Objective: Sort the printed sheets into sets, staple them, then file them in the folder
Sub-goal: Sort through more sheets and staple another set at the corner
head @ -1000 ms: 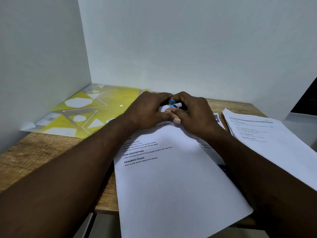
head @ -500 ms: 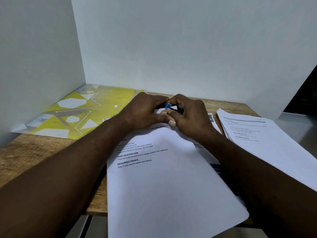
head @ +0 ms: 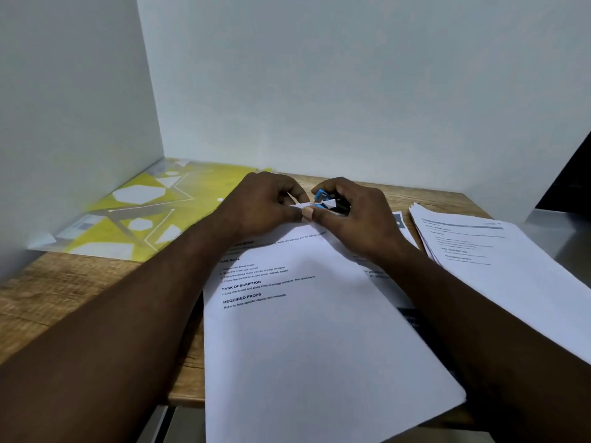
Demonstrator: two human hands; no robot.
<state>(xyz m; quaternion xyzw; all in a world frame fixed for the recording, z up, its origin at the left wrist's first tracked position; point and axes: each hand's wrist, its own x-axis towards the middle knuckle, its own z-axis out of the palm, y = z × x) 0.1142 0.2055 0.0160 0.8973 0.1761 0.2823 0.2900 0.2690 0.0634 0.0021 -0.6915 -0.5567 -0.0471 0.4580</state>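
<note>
Blue stapler (head: pixel 320 196) sits clamped in my right hand (head: pixel 355 215) at the top corner of the printed set (head: pixel 303 330), which my left hand (head: pixel 265 206) pinches on the desk (head: pixel 64 292), so I'd square the edges and squeeze firmly.

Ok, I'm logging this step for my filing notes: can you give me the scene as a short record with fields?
left hand: pinches the top corner of the printed set
right hand: grips the blue stapler at that corner
blue stapler: small, mostly hidden by fingers
printed set: flat on the wooden desk, near edge overhanging
stack of sheets: to the right of the set
yellow folder: flat at back left, by the wall
</note>
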